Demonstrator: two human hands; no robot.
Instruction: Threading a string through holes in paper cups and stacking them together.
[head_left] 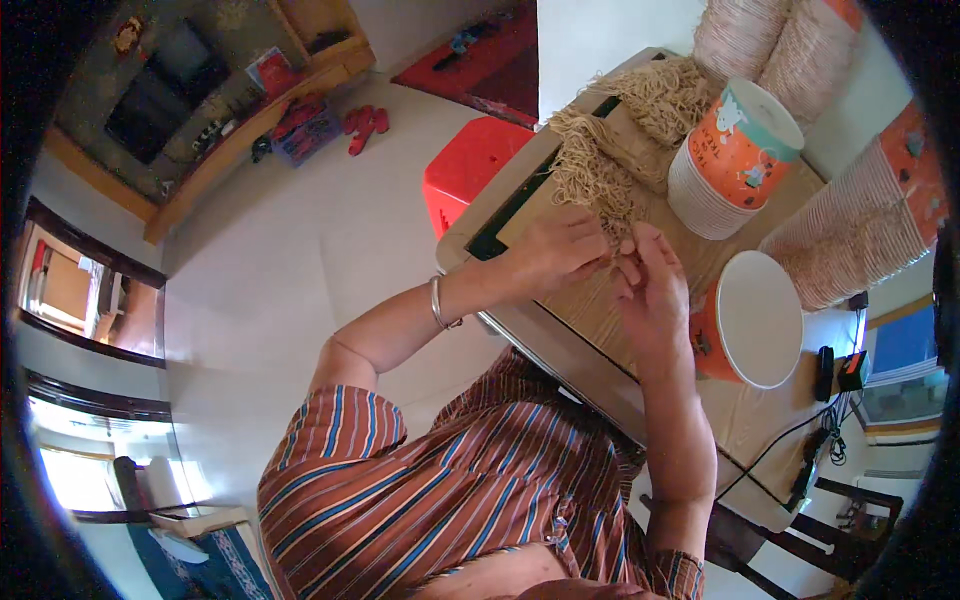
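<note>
A bundle of thin, tan, curly strands (590,165), like cord or dried noodles, lies on the wooden table. Its near end trails down between my hands. My left hand (565,248) has its fingers closed on these strands at the bundle's near end. Close beside it, my right hand (655,285) pinches the same end with thumb and fingers. The exact spot they grip is partly hidden by the fingers. To the right of my right hand is an orange paper tub (765,320), its white inside facing up. A second tan bundle (665,95) lies farther back.
A stack of orange and green paper tubs (735,150) stands behind my hands. More nested tub stacks (850,215) line the right and far side. A power strip (808,465) with black cables lies at the right edge. A red stool (475,165) stands beyond the table's left edge.
</note>
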